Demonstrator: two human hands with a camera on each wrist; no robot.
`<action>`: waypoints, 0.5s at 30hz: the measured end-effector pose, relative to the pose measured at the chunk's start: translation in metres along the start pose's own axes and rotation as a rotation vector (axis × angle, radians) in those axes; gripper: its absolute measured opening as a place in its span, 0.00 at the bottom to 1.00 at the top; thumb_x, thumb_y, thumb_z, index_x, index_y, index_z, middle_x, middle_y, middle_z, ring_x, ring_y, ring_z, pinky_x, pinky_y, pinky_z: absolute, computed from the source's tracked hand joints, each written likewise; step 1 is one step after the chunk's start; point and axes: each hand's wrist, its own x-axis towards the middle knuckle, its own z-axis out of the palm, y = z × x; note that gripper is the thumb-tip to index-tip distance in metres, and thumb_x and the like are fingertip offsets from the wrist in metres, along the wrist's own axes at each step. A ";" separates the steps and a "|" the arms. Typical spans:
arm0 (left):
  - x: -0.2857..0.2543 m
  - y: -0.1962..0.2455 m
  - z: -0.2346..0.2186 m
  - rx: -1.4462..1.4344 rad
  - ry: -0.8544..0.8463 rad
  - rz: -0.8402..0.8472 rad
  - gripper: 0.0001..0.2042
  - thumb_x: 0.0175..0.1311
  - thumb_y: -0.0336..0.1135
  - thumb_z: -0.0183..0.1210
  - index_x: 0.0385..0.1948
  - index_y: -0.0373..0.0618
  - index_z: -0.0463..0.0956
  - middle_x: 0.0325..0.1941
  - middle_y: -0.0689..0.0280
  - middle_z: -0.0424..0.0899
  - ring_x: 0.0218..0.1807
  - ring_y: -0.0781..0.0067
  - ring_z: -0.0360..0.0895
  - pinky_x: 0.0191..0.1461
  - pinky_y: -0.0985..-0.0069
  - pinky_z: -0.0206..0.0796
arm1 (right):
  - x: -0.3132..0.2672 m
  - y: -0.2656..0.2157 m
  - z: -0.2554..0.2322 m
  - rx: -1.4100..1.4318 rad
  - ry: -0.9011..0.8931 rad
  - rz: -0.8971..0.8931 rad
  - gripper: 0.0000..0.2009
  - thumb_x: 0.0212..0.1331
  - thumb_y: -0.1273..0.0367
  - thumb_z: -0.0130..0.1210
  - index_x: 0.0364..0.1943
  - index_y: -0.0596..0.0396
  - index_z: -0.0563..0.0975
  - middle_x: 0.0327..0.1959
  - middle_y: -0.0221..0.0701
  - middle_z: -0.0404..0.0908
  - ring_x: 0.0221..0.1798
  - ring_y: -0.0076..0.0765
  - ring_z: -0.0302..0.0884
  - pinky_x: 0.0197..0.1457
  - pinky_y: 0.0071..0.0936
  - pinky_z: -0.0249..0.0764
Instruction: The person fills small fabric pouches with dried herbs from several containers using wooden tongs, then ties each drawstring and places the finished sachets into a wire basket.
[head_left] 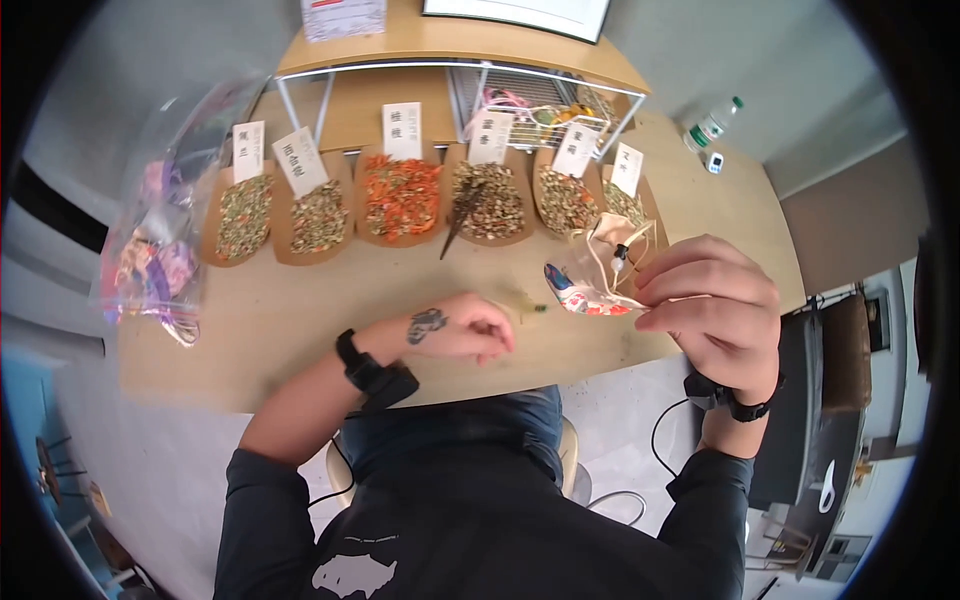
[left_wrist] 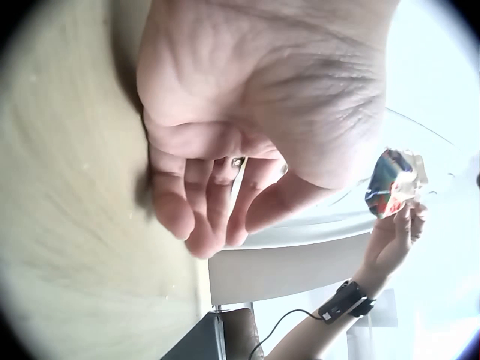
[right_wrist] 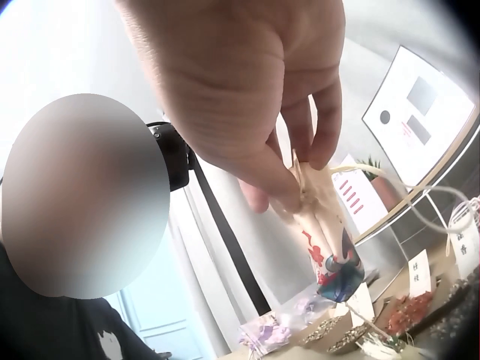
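Observation:
Thumb and fingers of my right hand (head_left: 715, 305) (right_wrist: 255, 82) pinch the edge of a small patterned pouch (head_left: 590, 285) (left_wrist: 394, 184) (right_wrist: 330, 251), raised above the table. The pouch is cream with red and blue print; its pale cord (right_wrist: 431, 214) hangs in loops, with a dark and a white bead in the head view. My left hand (head_left: 465, 328) (left_wrist: 247, 112) rests on the table near its front edge, fingers loosely curled. A small yellowish-green item (head_left: 530, 304) lies just beyond the left fingertips, too blurred to identify.
Several brown trays of dried herbs with white label cards stand along the back, one with orange-red pieces (head_left: 402, 198). A dark stick-like thing (head_left: 460, 215) leans on another. A clear plastic bag (head_left: 150, 260) lies left, a bottle (head_left: 714, 125) back right, a wooden shelf (head_left: 460, 45) behind.

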 end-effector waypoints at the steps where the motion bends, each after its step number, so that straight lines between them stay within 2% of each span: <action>1: -0.004 0.006 -0.003 0.073 -0.048 0.025 0.10 0.77 0.34 0.61 0.50 0.40 0.85 0.36 0.66 0.88 0.35 0.79 0.84 0.40 0.79 0.76 | -0.007 0.001 -0.003 0.005 0.003 0.006 0.11 0.46 0.81 0.66 0.35 0.55 0.87 0.40 0.33 0.88 0.45 0.45 0.87 0.46 0.39 0.81; 4: -0.025 0.047 -0.014 -0.089 -0.175 0.101 0.08 0.76 0.31 0.61 0.49 0.39 0.85 0.37 0.63 0.89 0.34 0.78 0.84 0.39 0.80 0.74 | -0.022 0.016 0.005 0.078 -0.012 0.073 0.11 0.47 0.81 0.64 0.35 0.54 0.87 0.41 0.32 0.86 0.44 0.45 0.86 0.46 0.38 0.81; 7: -0.032 0.076 -0.017 -0.216 0.277 0.254 0.08 0.70 0.27 0.63 0.48 0.42 0.85 0.46 0.63 0.87 0.38 0.78 0.84 0.39 0.79 0.74 | -0.032 0.044 0.041 0.055 -0.111 0.077 0.11 0.46 0.82 0.66 0.35 0.55 0.86 0.42 0.33 0.85 0.45 0.46 0.86 0.47 0.39 0.82; 8: -0.030 0.081 -0.013 -0.021 0.387 0.281 0.09 0.69 0.27 0.63 0.48 0.44 0.85 0.48 0.64 0.85 0.37 0.78 0.84 0.39 0.78 0.74 | -0.036 0.050 0.057 0.027 -0.150 0.064 0.11 0.46 0.82 0.66 0.35 0.56 0.85 0.42 0.34 0.85 0.46 0.46 0.86 0.48 0.40 0.82; 10: -0.015 0.090 -0.004 0.390 0.597 0.345 0.10 0.66 0.27 0.63 0.47 0.47 0.85 0.53 0.67 0.82 0.35 0.78 0.83 0.37 0.77 0.73 | -0.041 0.060 0.082 0.006 -0.105 0.045 0.12 0.45 0.82 0.66 0.36 0.56 0.85 0.43 0.34 0.84 0.47 0.47 0.86 0.49 0.41 0.83; 11: -0.013 0.087 -0.001 0.454 0.551 0.256 0.11 0.66 0.32 0.65 0.48 0.51 0.85 0.59 0.63 0.76 0.37 0.72 0.84 0.38 0.72 0.75 | -0.042 0.063 0.090 -0.010 -0.083 0.037 0.13 0.44 0.82 0.66 0.36 0.56 0.84 0.43 0.34 0.84 0.48 0.47 0.85 0.49 0.41 0.83; 14: -0.004 0.065 0.003 0.780 0.614 0.124 0.11 0.64 0.35 0.67 0.48 0.49 0.84 0.57 0.61 0.77 0.38 0.64 0.85 0.40 0.65 0.77 | -0.045 0.065 0.107 -0.018 -0.042 0.045 0.13 0.44 0.83 0.66 0.36 0.57 0.84 0.44 0.35 0.84 0.49 0.46 0.86 0.49 0.40 0.83; 15: -0.002 0.059 0.003 0.793 0.640 0.115 0.11 0.64 0.35 0.68 0.46 0.49 0.84 0.56 0.62 0.77 0.39 0.62 0.85 0.40 0.64 0.77 | -0.047 0.067 0.112 -0.014 -0.043 0.048 0.13 0.44 0.83 0.66 0.37 0.56 0.85 0.44 0.35 0.84 0.49 0.46 0.86 0.49 0.39 0.83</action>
